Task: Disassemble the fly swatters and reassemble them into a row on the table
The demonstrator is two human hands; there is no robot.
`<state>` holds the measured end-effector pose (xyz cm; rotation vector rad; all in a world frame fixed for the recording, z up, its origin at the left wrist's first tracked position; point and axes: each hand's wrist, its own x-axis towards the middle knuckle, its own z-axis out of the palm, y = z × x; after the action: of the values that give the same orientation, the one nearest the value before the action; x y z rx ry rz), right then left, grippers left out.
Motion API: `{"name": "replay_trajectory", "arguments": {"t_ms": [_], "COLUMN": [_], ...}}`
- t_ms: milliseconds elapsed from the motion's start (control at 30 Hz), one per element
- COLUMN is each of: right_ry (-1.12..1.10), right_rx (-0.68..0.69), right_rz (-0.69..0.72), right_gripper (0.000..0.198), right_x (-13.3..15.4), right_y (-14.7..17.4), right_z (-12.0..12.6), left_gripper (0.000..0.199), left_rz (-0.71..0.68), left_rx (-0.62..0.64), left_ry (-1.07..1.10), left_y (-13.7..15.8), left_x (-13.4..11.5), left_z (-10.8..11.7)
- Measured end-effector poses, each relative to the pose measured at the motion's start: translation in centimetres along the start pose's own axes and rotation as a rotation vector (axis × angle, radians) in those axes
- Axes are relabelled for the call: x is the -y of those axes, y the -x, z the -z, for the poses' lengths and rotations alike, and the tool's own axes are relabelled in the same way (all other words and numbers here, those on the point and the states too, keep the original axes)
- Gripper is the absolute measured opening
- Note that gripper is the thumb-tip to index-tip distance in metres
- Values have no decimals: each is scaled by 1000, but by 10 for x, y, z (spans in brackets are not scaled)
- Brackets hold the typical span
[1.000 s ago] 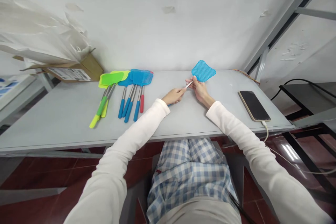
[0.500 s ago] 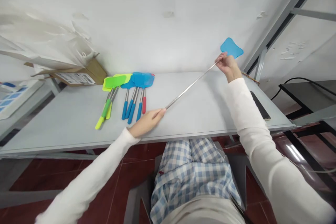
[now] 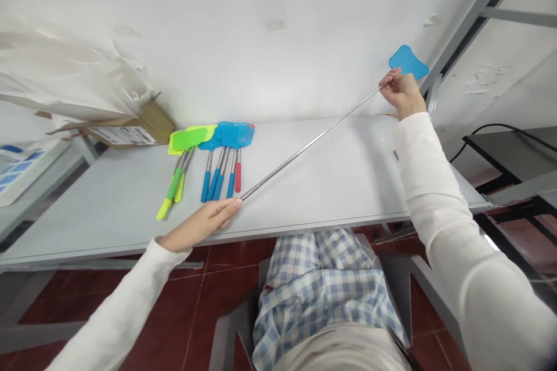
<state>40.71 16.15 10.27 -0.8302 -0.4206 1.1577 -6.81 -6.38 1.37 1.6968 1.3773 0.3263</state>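
Left hand (image 3: 209,221): closed on the handle end of the fly swatter's telescopic rod (image 3: 311,142), above the table (image 3: 108,208) edge.
Right hand (image 3: 402,91): pinched on the rod beside the blue swatter head (image 3: 408,61), held raised.
Rod: stretched out between both hands.
Other swatters (image 3: 209,156): laid together on the table.

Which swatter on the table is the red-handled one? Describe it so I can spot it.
On the grey table, a bunch of fly swatters lies near the cardboard box. The red-handled swatter lies at the bunch's right edge; its neighbours have blue or green grips.
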Motion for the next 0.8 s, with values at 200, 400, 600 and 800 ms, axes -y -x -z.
{"name": "replay_trajectory", "arguments": {"t_ms": [200,400,600,800], "right_ry": [30,81,-4,214], "right_rx": [15,56,34,140], "right_rz": [-10,13,144,76], "right_gripper": [51,54,38,41], "right_x": [7,8,-27,-95], "right_y": [-5,-14,-4,34], "right_z": [-1,6,-5,-21], "left_gripper": [52,52,51,48], "left_rz": [-10,-24,-28,-67], "left_rx": [1,-21,-126,-213], "left_ry": [-5,-10,-61,-187], "left_y": [5,6,6,-7], "left_x": [5,10,11,-10], "left_z": [2,1,0,-8]}}
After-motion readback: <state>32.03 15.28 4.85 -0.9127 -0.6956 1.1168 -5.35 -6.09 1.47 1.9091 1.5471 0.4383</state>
